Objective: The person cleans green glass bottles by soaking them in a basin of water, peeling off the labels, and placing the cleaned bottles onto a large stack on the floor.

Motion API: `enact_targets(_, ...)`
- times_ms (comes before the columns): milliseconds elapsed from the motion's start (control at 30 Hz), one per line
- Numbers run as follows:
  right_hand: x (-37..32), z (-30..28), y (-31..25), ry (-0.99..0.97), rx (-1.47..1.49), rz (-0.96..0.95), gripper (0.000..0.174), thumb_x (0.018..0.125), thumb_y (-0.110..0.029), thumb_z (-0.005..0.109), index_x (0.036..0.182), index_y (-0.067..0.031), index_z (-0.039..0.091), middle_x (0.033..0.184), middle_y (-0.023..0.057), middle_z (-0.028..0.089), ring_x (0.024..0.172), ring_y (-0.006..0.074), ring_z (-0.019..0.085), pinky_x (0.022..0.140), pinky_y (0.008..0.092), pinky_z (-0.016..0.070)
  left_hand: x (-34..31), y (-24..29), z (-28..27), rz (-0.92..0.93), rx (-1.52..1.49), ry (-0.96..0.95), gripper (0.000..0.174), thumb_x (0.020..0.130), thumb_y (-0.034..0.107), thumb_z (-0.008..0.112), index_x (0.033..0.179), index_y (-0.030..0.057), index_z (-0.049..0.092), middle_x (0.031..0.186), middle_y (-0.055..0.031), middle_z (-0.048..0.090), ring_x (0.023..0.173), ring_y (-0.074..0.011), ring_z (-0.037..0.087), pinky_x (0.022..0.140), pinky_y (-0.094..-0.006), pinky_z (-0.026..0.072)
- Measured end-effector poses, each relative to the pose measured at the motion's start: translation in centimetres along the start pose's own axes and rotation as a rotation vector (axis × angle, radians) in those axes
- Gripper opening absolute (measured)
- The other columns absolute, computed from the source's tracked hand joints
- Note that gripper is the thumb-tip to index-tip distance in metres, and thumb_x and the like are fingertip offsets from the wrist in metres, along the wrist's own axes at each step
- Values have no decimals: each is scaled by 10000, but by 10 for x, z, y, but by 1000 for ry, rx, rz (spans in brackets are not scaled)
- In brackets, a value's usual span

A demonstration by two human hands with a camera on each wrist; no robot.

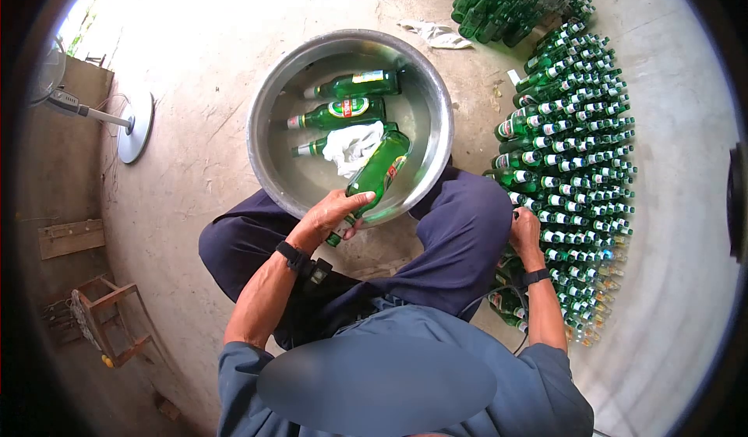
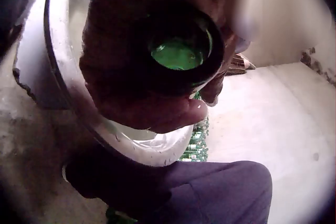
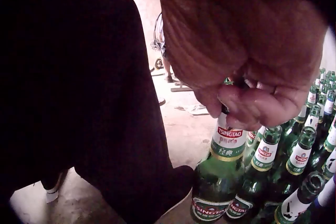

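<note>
Concrete floor point(image 1: 206, 118), bottle point(image 1: 380, 169), left fingers point(image 1: 354, 227) around neck point(image 1: 334, 240)

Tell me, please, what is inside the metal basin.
Inside lie three green bottles, water and a white cloth partly covering the nearest one. The cloth and a fourth bottle, gripped by the left hand, hide whatever lies beneath them.

Rows of bottles point(image 1: 569, 137) stand right of the basin point(image 1: 269, 137) (a cloth point(image 1: 354, 149) and three bottles point(image 1: 335, 114) inside), a fan point(image 1: 134, 129) left.
</note>
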State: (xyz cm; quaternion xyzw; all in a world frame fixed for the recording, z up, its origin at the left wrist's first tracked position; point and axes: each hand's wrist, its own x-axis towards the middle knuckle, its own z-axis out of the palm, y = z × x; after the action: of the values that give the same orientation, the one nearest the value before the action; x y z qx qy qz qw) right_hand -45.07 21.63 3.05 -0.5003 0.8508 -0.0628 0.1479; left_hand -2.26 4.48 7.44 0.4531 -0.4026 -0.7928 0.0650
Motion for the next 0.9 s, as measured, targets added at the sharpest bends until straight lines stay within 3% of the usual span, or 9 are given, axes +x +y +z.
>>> enact_targets(267,5,5,-2,-6,-19,-29,293,912,-245,641,877,41,690,826,302,682,817,480,675,733,538,521,23,11,-7,0,-128,-2,467,874,421,773,964,-8,612,591,-50,547,402,-116,491,382,-276,353)
enact_targets(400,5,25,21,-31,-19,-123,252,905,-215,656,872,33,691,826,289,684,807,475,676,708,539,520,46,32,-22,48,-52,-25,384,844,314,788,1002,16,607,599,-36,538,407,-118,489,391,-277,384)
enact_targets(467,1,27,19,-11,3,-127,220,901,-188,664,866,27,688,822,281,685,790,475,676,690,537,520,48,55,-22,183,94,7,356,810,231,788,1008,0,604,623,-36,544,437,-118,502,399,-281,398)
enact_targets(567,-3,33,23,-9,84,-262,183,901,-159,663,858,19,672,793,275,677,765,466,674,659,521,513,65,71,-32,238,336,139,492,710,200,783,1102,-29,592,677,-61,585,484,-125,545,436,-307,441)
enact_targets(633,-4,38,27,-46,86,-225,181,891,-159,670,843,16,657,792,268,675,760,467,669,647,522,505,75,73,-40,249,400,193,541,688,209,784,1127,-34,581,683,-72,595,487,-133,554,444,-314,451)
enact_targets(700,-4,42,31,-87,87,-183,182,882,-159,677,829,12,642,792,261,673,756,468,664,634,524,496,81,74,-48,193,642,241,623,667,238,773,1176,-48,558,727,-153,650,584,-250,655,547,-390,523)
enact_targets(733,-5,39,28,-107,74,-220,187,871,-165,684,828,9,629,787,251,665,752,469,657,625,527,487,83,73,-50,189,642,238,623,667,238,773,1176,-48,558,727,-153,650,584,-250,655,547,-390,523)
enact_targets(833,-8,35,16,-107,148,-214,200,853,-179,693,837,2,612,775,233,647,751,471,647,616,527,473,90,68,-55,226,1043,326,660,666,258,724,1219,-53,540,877,-280,693,889,-465,680,818,-514,538)
enact_targets(900,-7,38,15,-84,239,-170,207,846,-187,696,849,-1,607,768,225,637,755,472,643,615,524,469,93,65,-57,227,1081,333,646,657,253,726,1204,-38,542,868,-286,688,882,-470,676,808,-526,533)
